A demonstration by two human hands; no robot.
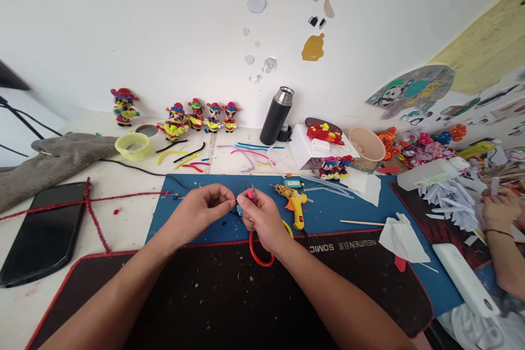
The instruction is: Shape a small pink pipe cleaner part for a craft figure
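One small pink piece (251, 193), pinched by right hand (262, 217) (left hand (208, 209) pinched, contents unclear), might be nicked if red-handled scissors (262, 264) slip.

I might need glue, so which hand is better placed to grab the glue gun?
Probably your right hand: it's nearer the yellow glue gun, while your left hand would have to reach past it. The right does hold a small pink piece, though.

bright, diffuse light | soft shadows | edges stretched | fine detail at hands (264, 219) soft
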